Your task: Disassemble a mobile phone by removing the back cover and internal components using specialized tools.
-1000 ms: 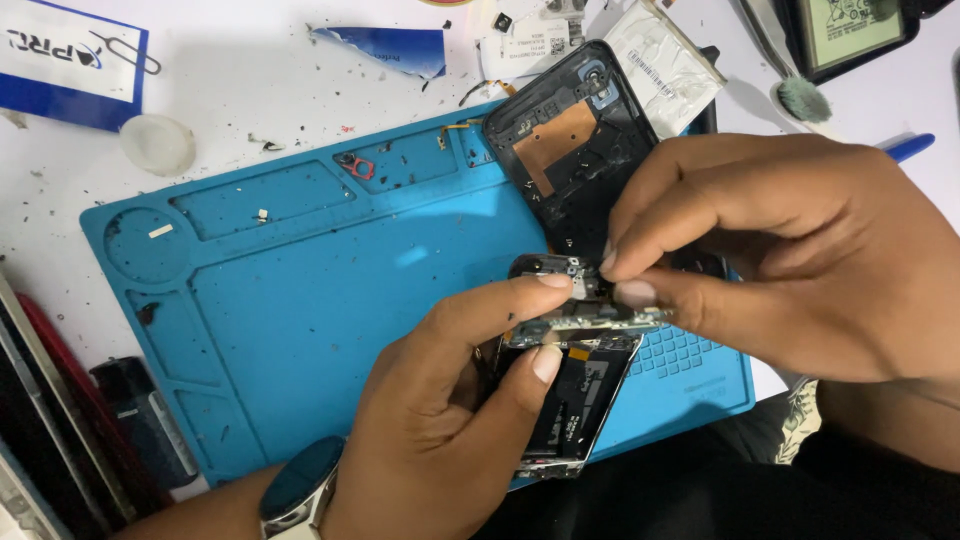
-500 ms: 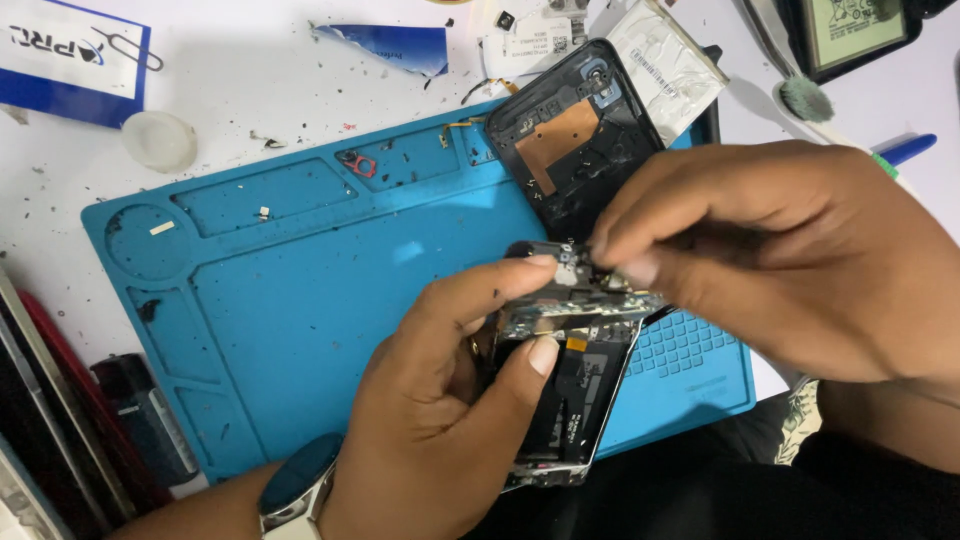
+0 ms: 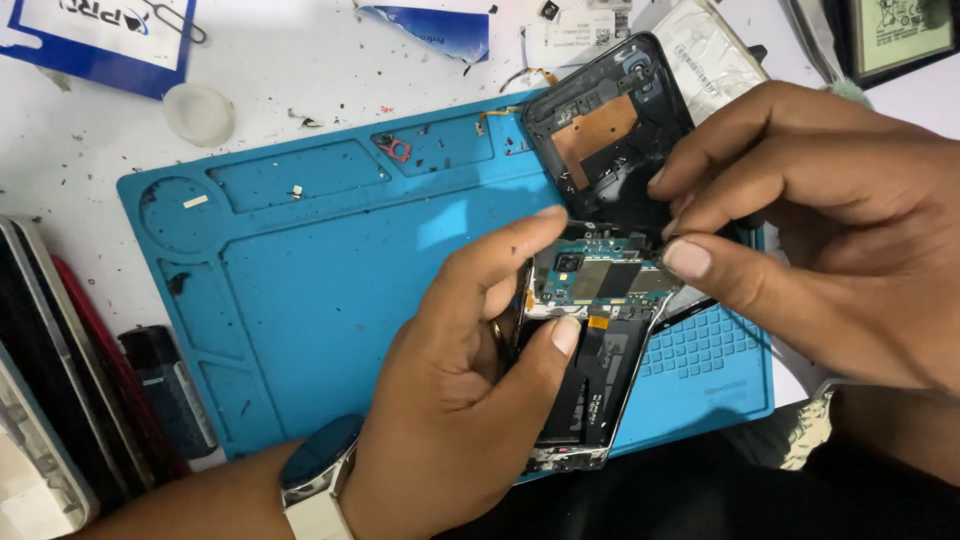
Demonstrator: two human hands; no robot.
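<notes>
An opened phone point(image 3: 590, 350) lies tilted over the front right of the blue work mat point(image 3: 330, 290), its circuit board point(image 3: 600, 280) showing at the top. My left hand point(image 3: 450, 390) grips the phone's left side, index finger along the top edge and thumb pressed on the board's lower edge. My right hand point(image 3: 810, 230) pinches the board's right end between thumb and fingertips. The phone's black back cover point(image 3: 605, 130), with a copper patch inside, lies just behind the hands.
Several stacked phones point(image 3: 50, 380) and a dark lighter point(image 3: 170, 390) lie at the mat's left. A round white lid point(image 3: 198, 112), a blue card point(image 3: 100, 35), a torn blue wrapper point(image 3: 430, 22) and a silver battery point(image 3: 715, 55) sit on the speckled white table. Small parts lie in the mat's trays.
The board, held edge-up a second ago, now lies flatter with its face showing. My left thumb has moved onto its lower edge; my right fingers have shifted to its right end.
</notes>
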